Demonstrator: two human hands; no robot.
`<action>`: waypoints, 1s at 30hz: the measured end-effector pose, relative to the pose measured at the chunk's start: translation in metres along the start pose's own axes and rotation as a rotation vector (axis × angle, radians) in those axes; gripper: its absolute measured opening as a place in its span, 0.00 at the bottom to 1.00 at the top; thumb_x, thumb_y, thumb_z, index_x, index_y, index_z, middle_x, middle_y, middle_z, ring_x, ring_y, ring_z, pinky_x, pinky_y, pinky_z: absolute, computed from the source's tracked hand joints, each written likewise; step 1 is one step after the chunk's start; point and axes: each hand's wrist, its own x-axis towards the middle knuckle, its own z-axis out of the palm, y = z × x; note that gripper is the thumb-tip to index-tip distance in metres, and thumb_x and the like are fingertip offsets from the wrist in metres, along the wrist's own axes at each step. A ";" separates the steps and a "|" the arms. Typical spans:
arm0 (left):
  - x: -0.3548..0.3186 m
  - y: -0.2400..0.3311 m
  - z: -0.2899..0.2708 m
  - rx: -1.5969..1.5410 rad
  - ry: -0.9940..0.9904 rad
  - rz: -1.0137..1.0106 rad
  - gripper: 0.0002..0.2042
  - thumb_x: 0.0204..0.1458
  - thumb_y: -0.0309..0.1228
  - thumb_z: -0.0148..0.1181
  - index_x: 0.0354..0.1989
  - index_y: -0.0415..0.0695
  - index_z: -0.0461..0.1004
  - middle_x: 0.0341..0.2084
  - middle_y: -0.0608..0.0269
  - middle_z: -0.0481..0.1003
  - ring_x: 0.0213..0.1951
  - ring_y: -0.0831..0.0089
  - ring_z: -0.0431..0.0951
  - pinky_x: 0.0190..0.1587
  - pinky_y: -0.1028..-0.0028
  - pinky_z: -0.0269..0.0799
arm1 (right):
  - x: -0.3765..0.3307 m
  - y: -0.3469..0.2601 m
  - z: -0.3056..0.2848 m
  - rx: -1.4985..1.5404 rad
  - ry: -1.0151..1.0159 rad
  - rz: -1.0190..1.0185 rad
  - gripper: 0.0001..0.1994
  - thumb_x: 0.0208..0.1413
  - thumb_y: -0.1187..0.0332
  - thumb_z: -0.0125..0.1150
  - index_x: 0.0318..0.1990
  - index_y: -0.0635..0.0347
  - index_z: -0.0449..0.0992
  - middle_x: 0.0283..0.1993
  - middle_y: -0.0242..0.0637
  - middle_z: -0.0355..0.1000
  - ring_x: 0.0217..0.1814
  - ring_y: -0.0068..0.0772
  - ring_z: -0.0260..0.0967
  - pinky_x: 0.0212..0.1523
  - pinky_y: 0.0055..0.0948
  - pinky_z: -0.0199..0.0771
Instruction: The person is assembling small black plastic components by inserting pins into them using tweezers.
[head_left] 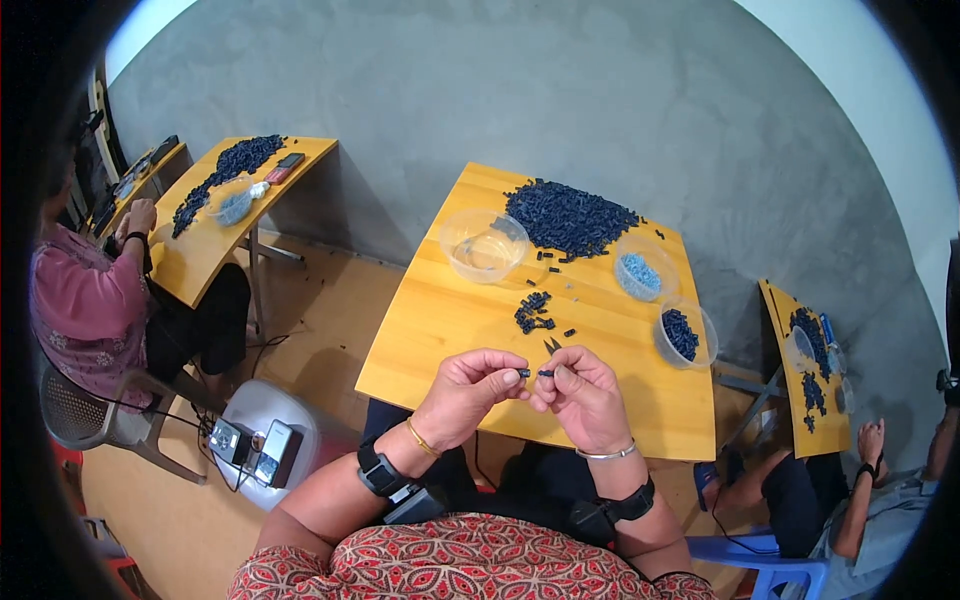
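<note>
left hand [455, 395] pinches a short black tube [524, 373], right hand [588, 395] a dark piece [546, 373], between fingers [497, 384]; a navy heap [570, 215] lies at twelve o'clock on the desk [430, 330].

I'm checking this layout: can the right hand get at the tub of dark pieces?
Likely yes: the open tub stands near the right hand, with bare tabletop between, though it holds a small dark piece.
</note>
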 end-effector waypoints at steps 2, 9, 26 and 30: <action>-0.002 0.000 -0.002 0.016 -0.006 0.019 0.07 0.49 0.22 0.52 0.37 0.38 0.71 0.31 0.61 0.73 0.33 0.73 0.74 0.41 0.71 0.71 | 0.000 0.002 0.004 0.003 0.010 -0.003 0.04 0.53 0.73 0.50 0.35 0.63 0.67 0.26 0.36 0.67 0.26 0.26 0.63 0.28 0.28 0.64; -0.003 -0.002 -0.002 0.098 0.026 0.070 0.07 0.48 0.21 0.53 0.37 0.38 0.71 0.31 0.62 0.73 0.34 0.73 0.74 0.41 0.74 0.71 | -0.002 0.009 0.007 0.009 0.030 -0.041 0.03 0.54 0.72 0.49 0.32 0.62 0.67 0.25 0.37 0.67 0.25 0.26 0.62 0.26 0.27 0.63; -0.004 -0.001 0.000 0.266 0.086 0.162 0.06 0.47 0.19 0.54 0.34 0.37 0.72 0.31 0.63 0.73 0.34 0.77 0.72 0.41 0.78 0.69 | 0.001 0.021 0.008 0.072 0.038 -0.045 0.03 0.55 0.72 0.48 0.32 0.61 0.66 0.24 0.35 0.66 0.24 0.24 0.60 0.24 0.24 0.62; -0.004 -0.001 -0.001 0.358 0.083 0.227 0.05 0.46 0.18 0.55 0.32 0.37 0.73 0.31 0.62 0.73 0.35 0.77 0.71 0.40 0.79 0.68 | 0.001 0.022 0.006 0.067 0.035 -0.045 0.03 0.54 0.72 0.48 0.32 0.61 0.66 0.25 0.35 0.66 0.25 0.24 0.61 0.24 0.25 0.62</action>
